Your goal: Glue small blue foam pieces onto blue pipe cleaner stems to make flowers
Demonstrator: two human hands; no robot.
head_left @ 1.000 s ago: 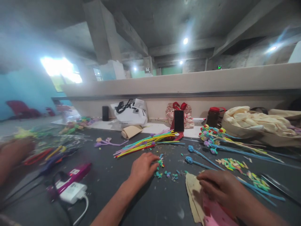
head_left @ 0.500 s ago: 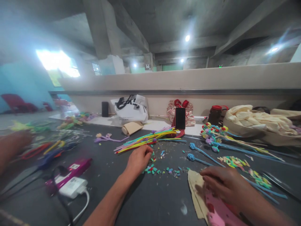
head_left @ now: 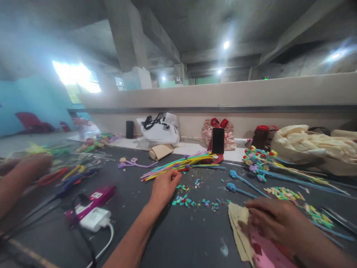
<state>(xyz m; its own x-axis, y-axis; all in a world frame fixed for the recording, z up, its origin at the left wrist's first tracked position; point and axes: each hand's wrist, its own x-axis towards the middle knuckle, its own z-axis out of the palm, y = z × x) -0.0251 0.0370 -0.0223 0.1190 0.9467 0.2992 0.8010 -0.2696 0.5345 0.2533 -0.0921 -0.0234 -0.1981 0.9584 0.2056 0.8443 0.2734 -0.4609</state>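
My left hand (head_left: 165, 187) rests low over the dark table with its fingers curled and pressed together. Just beyond it lies a bundle of colourful pipe cleaners (head_left: 192, 160); short cut pieces (head_left: 184, 201) are strewn beside its fingertips. Whatever those fingers pinch, if anything, is hidden. My right hand (head_left: 281, 221) is closed, fingers bent, above a pink tool-like object with red parts (head_left: 263, 247). A folded beige cloth (head_left: 237, 229) sits beside that object. What the right fingers grip cannot be made out.
Blue pipe cleaners with knotted heads (head_left: 231, 187) and a pipe-cleaner flower bunch (head_left: 255, 162) lie right. A magenta power strip (head_left: 103, 197) with a white charger (head_left: 95, 220) is left. Another person's hand (head_left: 30, 169) works at far left. A phone (head_left: 218, 140) stands at the back.
The view has turned slightly left, so the scene sits further right. Against the table, my left hand has shifted a little left. My right hand stays over the pink object.
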